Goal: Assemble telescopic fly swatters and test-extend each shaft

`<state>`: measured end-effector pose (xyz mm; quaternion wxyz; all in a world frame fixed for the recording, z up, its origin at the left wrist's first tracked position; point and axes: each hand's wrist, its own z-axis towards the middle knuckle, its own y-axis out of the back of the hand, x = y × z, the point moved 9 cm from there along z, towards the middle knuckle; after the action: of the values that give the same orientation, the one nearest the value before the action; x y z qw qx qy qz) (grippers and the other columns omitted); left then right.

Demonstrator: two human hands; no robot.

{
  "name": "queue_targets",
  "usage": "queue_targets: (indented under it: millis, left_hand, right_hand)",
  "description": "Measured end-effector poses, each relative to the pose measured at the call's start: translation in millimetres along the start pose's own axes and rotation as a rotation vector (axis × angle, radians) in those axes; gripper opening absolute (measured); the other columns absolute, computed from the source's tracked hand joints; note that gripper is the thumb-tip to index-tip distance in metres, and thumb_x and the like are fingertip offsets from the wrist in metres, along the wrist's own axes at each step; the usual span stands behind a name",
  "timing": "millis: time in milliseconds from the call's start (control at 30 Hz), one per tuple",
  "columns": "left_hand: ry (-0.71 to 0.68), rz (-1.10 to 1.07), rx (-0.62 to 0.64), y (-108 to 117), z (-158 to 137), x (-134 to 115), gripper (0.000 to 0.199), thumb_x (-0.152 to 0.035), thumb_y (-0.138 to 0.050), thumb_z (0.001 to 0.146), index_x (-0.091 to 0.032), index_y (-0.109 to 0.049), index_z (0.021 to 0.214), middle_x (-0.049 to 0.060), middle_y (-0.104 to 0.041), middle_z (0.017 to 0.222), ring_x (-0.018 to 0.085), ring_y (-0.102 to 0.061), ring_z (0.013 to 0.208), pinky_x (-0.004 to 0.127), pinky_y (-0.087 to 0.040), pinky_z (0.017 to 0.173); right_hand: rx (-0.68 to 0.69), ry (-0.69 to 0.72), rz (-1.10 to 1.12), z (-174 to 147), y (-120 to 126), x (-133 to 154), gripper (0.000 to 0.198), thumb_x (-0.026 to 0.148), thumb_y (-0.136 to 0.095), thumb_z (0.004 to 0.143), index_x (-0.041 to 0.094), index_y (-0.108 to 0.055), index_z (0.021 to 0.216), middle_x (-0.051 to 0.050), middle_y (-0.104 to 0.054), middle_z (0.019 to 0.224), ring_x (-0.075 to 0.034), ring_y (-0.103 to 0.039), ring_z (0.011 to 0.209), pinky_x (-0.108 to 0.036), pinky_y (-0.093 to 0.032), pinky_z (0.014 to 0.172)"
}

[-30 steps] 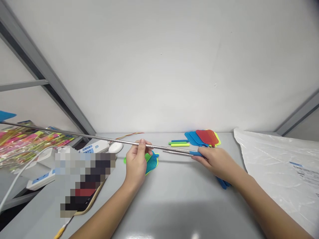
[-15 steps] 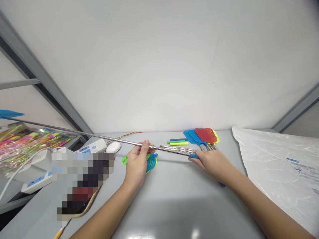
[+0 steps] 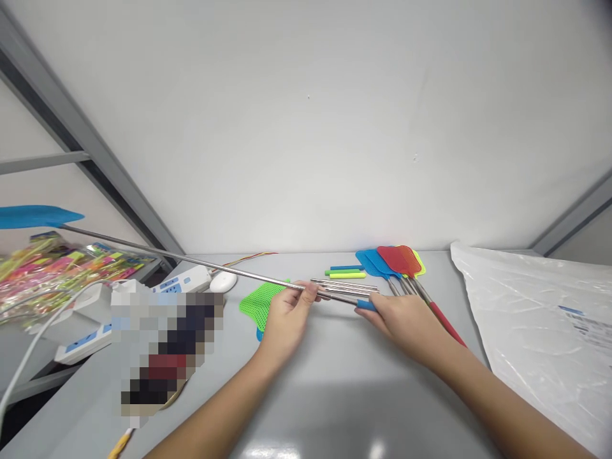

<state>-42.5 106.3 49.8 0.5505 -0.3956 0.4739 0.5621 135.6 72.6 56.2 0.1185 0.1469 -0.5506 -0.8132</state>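
One blue swatter [image 3: 184,257] held: left hand [image 3: 287,317] fingers pinching rod [image 3: 229,270], right hand [image 3: 408,320] fingers wrapping grip [image 3: 366,305]; white bag [image 3: 526,331] contents hidden.

- Long shaft [image 3: 222,268]: bare metal, smooth and shiny.
- Blue handle [image 3: 366,305]: smooth sleeve that looks like plastic or soft foam, mostly matt.
- Blue swatter head [image 3: 38,217]: flexible-looking plastic with a low sheen.
- Green swatter head [image 3: 262,306]: matt plastic, pierced all over with small holes.
- Red swatter head [image 3: 394,258]: plastic, perforated too.
- Loose rods [image 3: 344,287]: polished metal, bright along their lengths.
- White bag [image 3: 535,319]: thin plastic film, creased and faintly glossy.
- Packets [image 3: 81,268]: clear, crinkled, glossy film.
- Power strip [image 3: 186,280]: hard, smooth plastic.
- Tabletop [image 3: 335,363]: smooth, semi-gloss, catching light.
- Wall [image 3: 306,159]: matt, lightly specked.
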Motion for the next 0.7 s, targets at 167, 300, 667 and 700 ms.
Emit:
queue_targets:
  millis: [167,300,667,700]
  left_hand:
    - [-0.009,-0.108,-0.076,20,9,4,0.045,-0.055,-0.043,0.091,-0.018,-0.068,0.084,0.007,-0.066,0.086,0.019,-0.059,0.080,0.029,-0.044,0.077]
    - [-0.046,-0.274,-0.259,45,17,6,0.040,-0.052,-0.047,0.090,-0.018,-0.062,0.076,0.003,-0.060,0.075,0.015,-0.055,0.070,0.027,-0.044,0.071]
    - [-0.002,-0.415,-0.214,40,23,11,0.047,-0.045,-0.047,0.092,-0.020,-0.030,0.056,-0.005,-0.027,0.055,0.009,-0.031,0.050,0.021,-0.032,0.047]
    - [0.018,-0.425,-0.208,37,23,12,0.047,-0.047,-0.048,0.092,-0.020,-0.029,0.057,-0.006,-0.025,0.056,0.009,-0.029,0.049,0.020,-0.030,0.046]
  right_hand:
    - [0.016,-0.036,0.059,0,1,-15,0.045,0.054,-0.029,0.097,0.021,-0.047,0.071,0.001,-0.062,0.060,-0.014,-0.047,0.048,-0.027,-0.014,0.049]
    - [0.073,-0.065,0.068,0,-6,-25,0.046,0.055,-0.027,0.097,0.021,-0.044,0.070,0.002,-0.060,0.060,-0.014,-0.046,0.049,-0.026,-0.015,0.050]
    - [0.002,-0.030,0.079,1,5,-32,0.043,0.049,-0.035,0.096,0.021,-0.044,0.066,0.002,-0.056,0.055,-0.012,-0.041,0.049,-0.026,-0.017,0.051]
    - [0.002,-0.031,0.069,1,4,-34,0.043,0.049,-0.035,0.096,0.021,-0.044,0.066,0.002,-0.055,0.055,-0.012,-0.041,0.047,-0.026,-0.016,0.050]
